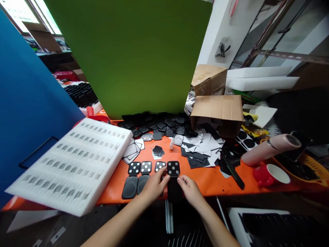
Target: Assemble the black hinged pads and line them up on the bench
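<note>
A black hinged piece [173,168] with light dots on its upper square is held near the table's front edge. My left hand [155,185] pinches its left side, and my right hand [189,189] grips it at the right, below the dotted square. To the left lie similar opened black pieces, among them one at the far left [134,168] and one beside it [146,167], each with light dots on the upper square. A small stack of dark pieces [158,151] and a little whitish bottle [172,143] stand farther back on the orange table [151,145].
A white foam tray [84,161] leans at the left. Black pieces [164,125] are heaped by the green panel [133,58]. White and black sheets [205,147], a cardboard box [218,109], a knife-like black tool [233,173], pink bottle [267,149] and red mug [272,174] are at right.
</note>
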`<state>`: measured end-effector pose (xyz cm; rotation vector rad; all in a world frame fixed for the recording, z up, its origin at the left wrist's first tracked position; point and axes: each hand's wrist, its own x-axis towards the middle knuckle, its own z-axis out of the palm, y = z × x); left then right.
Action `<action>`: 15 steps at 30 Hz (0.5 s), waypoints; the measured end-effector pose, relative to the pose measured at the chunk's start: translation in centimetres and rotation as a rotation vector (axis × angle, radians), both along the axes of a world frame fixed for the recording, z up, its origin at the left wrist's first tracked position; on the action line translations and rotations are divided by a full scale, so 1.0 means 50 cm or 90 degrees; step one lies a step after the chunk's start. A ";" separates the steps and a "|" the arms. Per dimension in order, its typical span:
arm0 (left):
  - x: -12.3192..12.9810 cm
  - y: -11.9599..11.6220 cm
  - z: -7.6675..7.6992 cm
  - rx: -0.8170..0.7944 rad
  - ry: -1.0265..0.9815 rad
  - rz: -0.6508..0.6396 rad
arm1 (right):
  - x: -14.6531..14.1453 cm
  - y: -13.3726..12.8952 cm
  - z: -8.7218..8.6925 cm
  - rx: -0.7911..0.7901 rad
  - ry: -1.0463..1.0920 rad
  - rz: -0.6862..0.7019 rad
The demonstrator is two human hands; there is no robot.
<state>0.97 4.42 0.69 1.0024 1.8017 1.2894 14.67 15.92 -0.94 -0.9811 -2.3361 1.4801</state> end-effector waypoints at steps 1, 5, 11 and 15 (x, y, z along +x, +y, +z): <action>-0.011 -0.010 -0.007 -0.019 0.106 -0.040 | -0.006 0.014 -0.011 0.012 -0.027 0.004; -0.037 -0.051 -0.042 -0.149 0.515 -0.197 | -0.038 0.048 -0.034 0.128 -0.164 0.059; -0.021 -0.064 -0.078 -0.196 0.657 -0.124 | -0.079 0.020 -0.032 0.311 -0.254 0.103; -0.018 -0.063 -0.082 -0.189 0.678 -0.119 | -0.087 0.013 -0.033 0.330 -0.233 0.122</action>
